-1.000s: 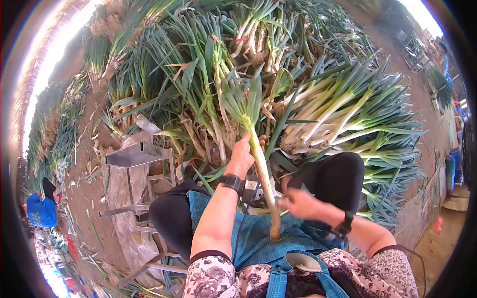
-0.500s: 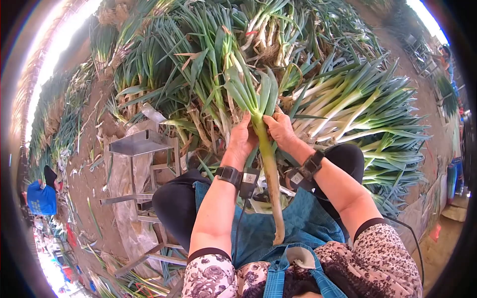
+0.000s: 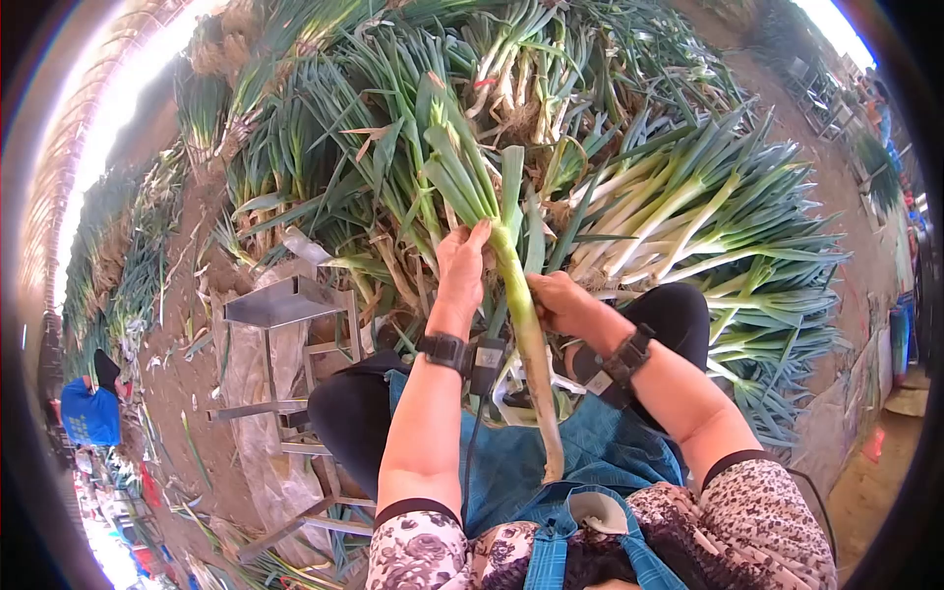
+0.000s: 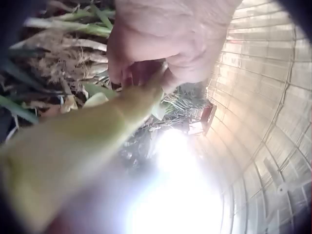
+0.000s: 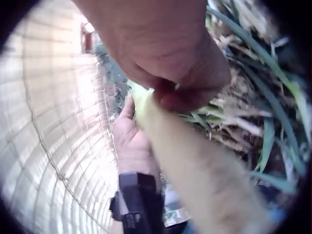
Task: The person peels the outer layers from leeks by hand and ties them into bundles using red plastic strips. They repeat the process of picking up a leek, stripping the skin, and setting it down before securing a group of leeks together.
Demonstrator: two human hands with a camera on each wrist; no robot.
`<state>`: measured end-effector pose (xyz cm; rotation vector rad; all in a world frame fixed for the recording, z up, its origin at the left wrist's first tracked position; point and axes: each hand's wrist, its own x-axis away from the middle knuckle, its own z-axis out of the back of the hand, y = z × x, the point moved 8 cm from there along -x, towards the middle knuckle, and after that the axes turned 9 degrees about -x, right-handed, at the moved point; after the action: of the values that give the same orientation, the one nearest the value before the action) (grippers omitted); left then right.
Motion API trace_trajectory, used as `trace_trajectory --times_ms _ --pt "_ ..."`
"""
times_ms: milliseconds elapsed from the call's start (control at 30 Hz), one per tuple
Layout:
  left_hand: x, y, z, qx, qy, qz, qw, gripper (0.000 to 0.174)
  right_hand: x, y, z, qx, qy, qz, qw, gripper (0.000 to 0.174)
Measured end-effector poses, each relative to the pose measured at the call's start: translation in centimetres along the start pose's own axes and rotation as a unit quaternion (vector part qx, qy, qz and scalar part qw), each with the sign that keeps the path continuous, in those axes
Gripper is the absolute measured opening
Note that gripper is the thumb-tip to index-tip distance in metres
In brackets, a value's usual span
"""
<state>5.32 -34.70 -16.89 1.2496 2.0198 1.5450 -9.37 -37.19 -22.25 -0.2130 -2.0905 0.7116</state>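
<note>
A large green onion (image 3: pixel 529 334) slants down the middle of the head view, its leaves fanned at the top and its brownish root end over the blue apron (image 3: pixel 610 442). My left hand (image 3: pixel 460 267) grips it just below the leaf fan, thumb along the stalk. Lower down on the right side, my right hand (image 3: pixel 565 303) has its fingers curled, pinching a loose outer leaf (image 3: pixel 534 236) that stands away from the stalk. In the right wrist view, the pale stalk (image 5: pixel 195 165) runs close beneath those curled fingers; their tips are partly hidden.
Piled green onions (image 3: pixel 324 128) with dirty roots lie ahead. Cleaner white-stalked ones (image 3: pixel 688 216) are stacked at the right, beside the knee. A metal stand (image 3: pixel 285 305) is at the left on plastic sheeting. A blue bag (image 3: pixel 90 411) sits farther left.
The right hand came from low beside the stalk up to the leaf base, then moved down with an outer leaf. The left hand keeps its hold near the top.
</note>
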Motion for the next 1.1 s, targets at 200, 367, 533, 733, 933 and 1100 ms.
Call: trace_trajectory --times_ms 200,367,533,733,933,1100 --pt "3.1 -1.8 -2.5 -0.042 -0.061 0.029 0.997 0.021 2.2 -6.2 1.8 0.371 0.066 0.077 0.923 0.036" --pt "4.3 1.6 -5.8 -0.530 -0.053 -0.155 0.832 0.031 1.1 -13.4 1.9 0.134 0.013 0.285 0.949 0.041" --pt "5.0 3.8 -8.7 -0.655 -0.009 -0.254 0.712 0.031 -1.0 -12.5 0.8 -0.045 -0.021 0.185 0.982 0.025" --pt "4.1 4.5 -9.5 -0.591 -0.048 -0.301 0.747 0.024 -0.8 -14.3 0.9 -0.040 0.002 0.206 0.978 0.026" --pt "8.0 4.4 -13.5 -0.602 -0.192 -0.391 0.669 0.008 0.4 -17.0 2.4 -0.077 0.031 0.320 0.944 0.022" --pt "16.0 -3.1 -6.4 -0.667 -0.252 -0.187 0.676 0.020 2.3 -19.2 4.1 -0.090 0.026 0.342 0.935 0.023"
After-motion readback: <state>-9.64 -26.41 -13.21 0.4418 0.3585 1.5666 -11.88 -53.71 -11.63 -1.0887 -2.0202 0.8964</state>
